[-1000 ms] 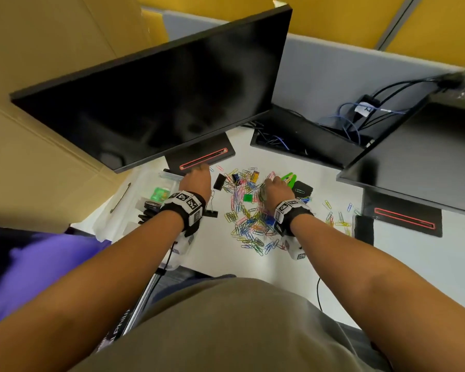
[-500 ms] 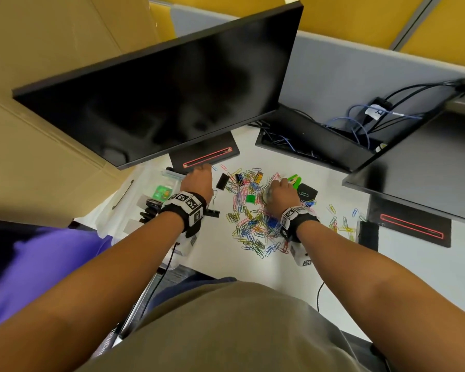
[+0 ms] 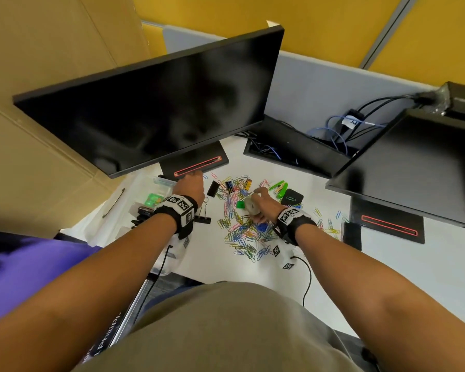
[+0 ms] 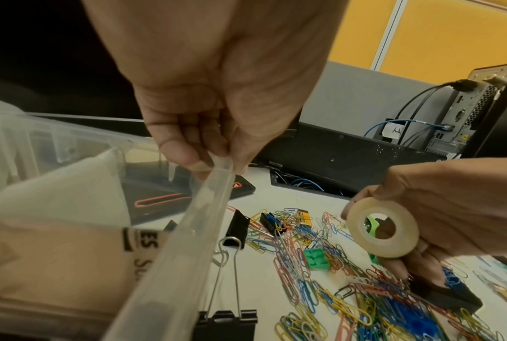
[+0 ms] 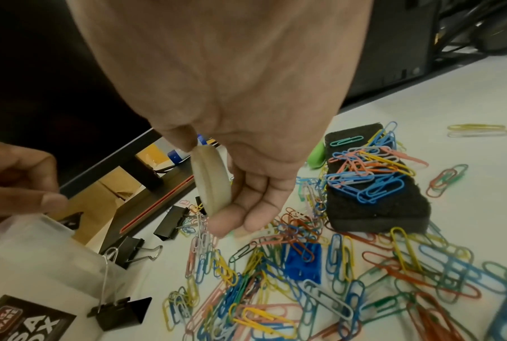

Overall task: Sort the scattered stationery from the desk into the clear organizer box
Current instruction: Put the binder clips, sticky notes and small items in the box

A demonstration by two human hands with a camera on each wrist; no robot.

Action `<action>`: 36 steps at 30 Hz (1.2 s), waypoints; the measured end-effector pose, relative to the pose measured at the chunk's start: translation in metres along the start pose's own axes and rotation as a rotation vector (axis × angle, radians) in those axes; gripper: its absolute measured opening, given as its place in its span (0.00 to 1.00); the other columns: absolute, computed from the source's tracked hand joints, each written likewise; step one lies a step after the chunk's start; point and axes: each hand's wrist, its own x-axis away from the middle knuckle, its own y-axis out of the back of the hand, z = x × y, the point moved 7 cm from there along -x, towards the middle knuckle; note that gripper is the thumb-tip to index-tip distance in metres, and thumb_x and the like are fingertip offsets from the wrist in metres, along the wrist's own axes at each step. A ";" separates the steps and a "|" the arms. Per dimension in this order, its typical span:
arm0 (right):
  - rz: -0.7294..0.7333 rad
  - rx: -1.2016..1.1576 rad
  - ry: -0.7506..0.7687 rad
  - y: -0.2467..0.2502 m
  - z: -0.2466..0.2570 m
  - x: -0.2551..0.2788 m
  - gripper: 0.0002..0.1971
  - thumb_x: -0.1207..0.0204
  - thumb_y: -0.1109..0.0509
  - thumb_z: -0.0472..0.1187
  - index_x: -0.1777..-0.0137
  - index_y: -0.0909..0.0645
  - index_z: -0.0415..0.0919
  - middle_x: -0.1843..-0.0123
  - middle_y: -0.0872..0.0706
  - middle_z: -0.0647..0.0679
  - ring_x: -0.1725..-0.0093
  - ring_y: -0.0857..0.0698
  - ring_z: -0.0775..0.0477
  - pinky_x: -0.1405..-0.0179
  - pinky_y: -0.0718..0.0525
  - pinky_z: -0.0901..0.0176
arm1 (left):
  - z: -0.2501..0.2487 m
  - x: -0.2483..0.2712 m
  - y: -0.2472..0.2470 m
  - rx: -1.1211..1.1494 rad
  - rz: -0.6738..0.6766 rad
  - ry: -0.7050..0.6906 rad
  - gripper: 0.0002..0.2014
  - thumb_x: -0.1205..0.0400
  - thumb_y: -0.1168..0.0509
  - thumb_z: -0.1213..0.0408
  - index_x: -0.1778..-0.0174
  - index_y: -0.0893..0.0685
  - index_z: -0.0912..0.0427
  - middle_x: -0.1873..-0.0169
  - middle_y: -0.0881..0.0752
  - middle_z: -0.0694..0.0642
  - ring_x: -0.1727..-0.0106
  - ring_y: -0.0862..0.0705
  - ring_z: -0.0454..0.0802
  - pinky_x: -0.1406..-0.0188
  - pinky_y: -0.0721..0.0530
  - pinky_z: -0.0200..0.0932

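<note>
Two monitors [image 3: 156,103] loom over our white desk [image 3: 212,264], and we take the clear organizer box [image 3: 161,183], sitting under the larger screen's lower edge, as our landmark. Our left hand [image 4: 205,110] pinches the box's open lid [image 4: 185,242] at its rim between thumb and curled fingers, holding it up. Right of the box, above the heap of paper clips [image 3: 242,232], our right hand [image 5: 246,161] grips one roll of clear tape [image 4: 382,227] on edge, thumb on one side and fingers curled round the other, lifted off the desk and not yet over the box.

We judge the risks are these. If our pinch on the lid slips, it could drop across the opening as the roll arrives. The roll is smooth and held by its sides, so a loose grip could let it fall back into the clips and scatter them further from the box.

Counting outward from the box: at least three black binder clips [image 5: 121,309] lie just beside its right wall, one green block [image 4: 316,256] and one blue block [image 5: 302,260] sit among the clips, one black eraser pad [image 5: 375,184] lies farthest right, strewn with clips. The paper clips are too many and too tangled for us to count.
</note>
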 end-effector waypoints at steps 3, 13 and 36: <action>0.028 0.024 0.027 -0.004 0.001 0.002 0.26 0.14 0.53 0.52 0.50 0.23 0.29 0.63 0.15 0.30 0.67 0.18 0.39 0.67 0.17 0.51 | 0.001 0.001 0.002 0.015 0.022 -0.014 0.19 0.16 0.35 0.61 0.31 0.27 0.63 0.38 0.17 0.64 0.38 0.16 0.64 0.41 0.16 0.56; -0.075 0.267 0.086 -0.007 0.027 0.008 0.08 0.12 0.43 0.43 0.43 0.26 0.40 0.50 0.13 0.39 0.65 0.09 0.44 0.60 0.09 0.47 | 0.014 0.019 0.016 0.178 -0.039 -0.001 0.07 0.16 0.37 0.66 0.44 0.24 0.61 0.50 0.15 0.61 0.49 0.14 0.60 0.46 0.14 0.55; -0.202 0.689 0.635 -0.144 0.205 -0.004 0.06 0.23 0.30 0.39 0.47 0.18 0.48 0.47 0.18 0.47 0.47 0.16 0.43 0.47 0.16 0.48 | 0.150 0.072 0.006 0.216 -0.096 0.303 0.15 0.18 0.40 0.67 0.35 0.28 0.63 0.41 0.20 0.67 0.41 0.18 0.68 0.49 0.19 0.58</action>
